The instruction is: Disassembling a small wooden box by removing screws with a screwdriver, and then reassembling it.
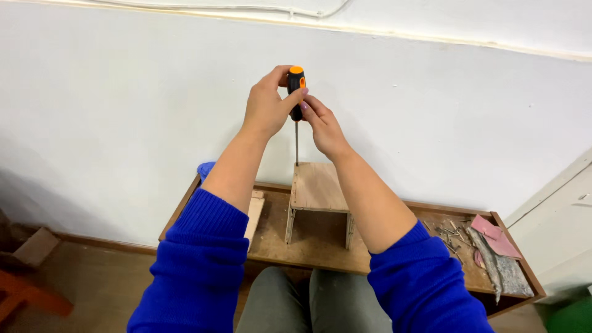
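Observation:
A screwdriver [296, 83] with a black and orange handle stands upright, its thin metal shaft reaching down to the far edge of a small plywood stool-shaped piece [316, 188]. My left hand [266, 105] wraps the handle from the left. My right hand [322, 126] grips the lower handle from the right. Both arms wear blue sleeves. The plywood piece rests on a low wooden tray-like bench [308, 250] against a white wall.
A loose plywood strip [254, 213] lies left of the piece. Several nails [449, 234] and pink and grey sandpaper sheets [496, 246] sit at the bench's right end. A blue object [205, 168] peeks out behind my left forearm. Wood scraps [34, 246] lie on the floor left.

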